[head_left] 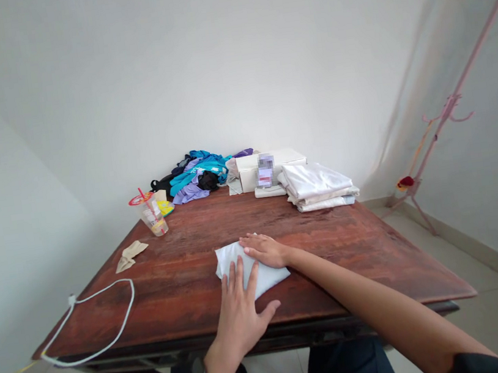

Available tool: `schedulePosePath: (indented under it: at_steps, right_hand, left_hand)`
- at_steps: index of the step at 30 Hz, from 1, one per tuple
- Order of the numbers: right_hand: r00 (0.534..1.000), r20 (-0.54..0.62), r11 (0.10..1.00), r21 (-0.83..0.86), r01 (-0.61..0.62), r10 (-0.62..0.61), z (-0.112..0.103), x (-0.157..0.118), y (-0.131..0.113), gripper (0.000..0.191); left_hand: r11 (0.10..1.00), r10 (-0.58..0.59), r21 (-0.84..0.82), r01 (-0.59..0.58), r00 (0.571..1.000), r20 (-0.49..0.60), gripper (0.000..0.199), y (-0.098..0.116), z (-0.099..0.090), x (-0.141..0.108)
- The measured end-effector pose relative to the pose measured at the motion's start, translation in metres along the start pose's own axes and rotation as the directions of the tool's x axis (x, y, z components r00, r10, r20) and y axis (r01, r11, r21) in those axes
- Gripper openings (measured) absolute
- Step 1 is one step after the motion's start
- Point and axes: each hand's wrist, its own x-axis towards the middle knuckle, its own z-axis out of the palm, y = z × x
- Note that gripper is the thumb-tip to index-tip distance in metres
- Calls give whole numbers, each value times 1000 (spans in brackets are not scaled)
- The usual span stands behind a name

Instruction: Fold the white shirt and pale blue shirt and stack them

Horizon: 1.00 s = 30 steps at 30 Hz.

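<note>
A folded white cloth (pixel 268 277) lies flat near the front middle of the dark red wooden table (pixel 185 294). My left hand (pixel 242 311) is over its near left part, fingers spread and pointing away from me; a dark band circles that wrist. Flat across the cloth's far right part rests my right hand (pixel 265 251), its fingers stretched out to the left. Neither hand grips anything. Parts of the cloth are hidden beneath both hands.
A stack of folded white fabric (pixel 318 183) stands at the back right, beside a white box (pixel 250 174). Rumpled clothes (pixel 200 171) are heaped at the back. On the left are a plastic cup (pixel 154 218), a beige scrap (pixel 131 255) and a white cable (pixel 132 295). A pink rack (pixel 458 89) stands right.
</note>
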Motion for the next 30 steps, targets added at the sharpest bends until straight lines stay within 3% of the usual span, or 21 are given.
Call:
schedulePosePath:
  at_steps: [3, 6, 10, 16, 19, 21, 23, 25, 27, 30]
  right_hand:
    - [998, -48, 999, 15, 34, -33, 1, 0, 1, 64]
    - [980, -189, 993, 87, 79, -61, -4, -2, 3, 62]
    - [946, -324, 982, 186, 34, 28, -20, -8, 12, 60]
    - [947, -316, 975, 221, 13, 59, -32, -13, 23, 46]
    - [947, -294, 932, 362, -13, 128, -32, -11, 25, 54]
    - [948, -264, 831, 556, -3, 180, -33, -11, 24, 64]
    - [958, -219, 659, 750, 45, 183, -36, -12, 22, 69]
    - [972, -190, 493, 865, 98, 139, -40, -15, 18, 69]
    - [976, -197, 403, 904, 142, 98, -42, -18, 14, 68]
    - [975, -206, 372, 914, 161, 85, -45, -22, 11, 71]
  left_hand:
    - [1000, -4, -7, 4, 1000, 27, 78, -1, -5, -5]
    - [1000, 0, -12, 1, 997, 76, 70, -1, -14, 0]
    - [998, 56, 25, -61, 988, 146, 78, 3, -32, 8]
    - [971, 228, 22, -239, 948, 222, 88, -9, -49, 26]
    - [967, 236, -141, -214, 957, 166, 81, -26, -54, 43]
    - [940, 149, -321, -116, 986, 81, 65, -38, -61, 57]
    - [860, -43, -509, 40, 999, 5, 48, -49, -70, 74]
    - [694, -271, -691, 202, 962, 9, 40, -57, -80, 91]
    - [445, -423, -838, 318, 899, 116, 45, -62, -84, 106]
    - [101, -452, -911, 401, 834, 316, 50, -62, -79, 125]
